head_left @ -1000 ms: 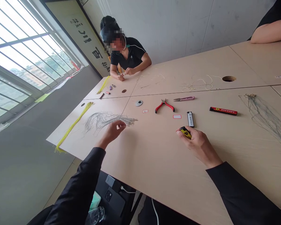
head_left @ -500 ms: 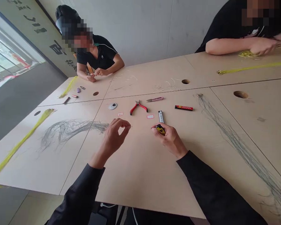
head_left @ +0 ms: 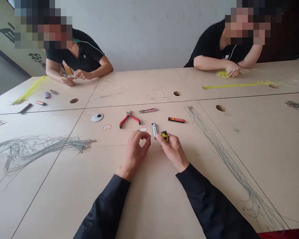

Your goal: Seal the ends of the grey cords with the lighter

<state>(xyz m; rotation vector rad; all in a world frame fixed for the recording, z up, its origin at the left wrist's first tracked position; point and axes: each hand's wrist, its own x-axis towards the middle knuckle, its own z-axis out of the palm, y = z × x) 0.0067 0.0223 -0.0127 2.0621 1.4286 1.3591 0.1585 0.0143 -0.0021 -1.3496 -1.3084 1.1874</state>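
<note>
My left hand is closed in a pinch on a thin fishing line, whose tiny tip pokes out toward the right hand. What sits at that tip is too small to make out. Wrapped in the fingers of my right hand is a yellow-and-black lighter, its top facing away from me. A white lighter lies just beyond both hands. To the left rests a bundle of grey-green lines with small hook-like metal ends. Another such bundle stretches along the right.
Red-handled pliers, pink thread snips, a red lighter and a round silvery disc lie farther back. Two people sit across the table, with yellow line bundles near them. Round holes pierce the tabletop.
My view has turned to the right. The left hand has come closer to the right hand, its pinch now beside the lighter. Both hands keep their hold.
</note>
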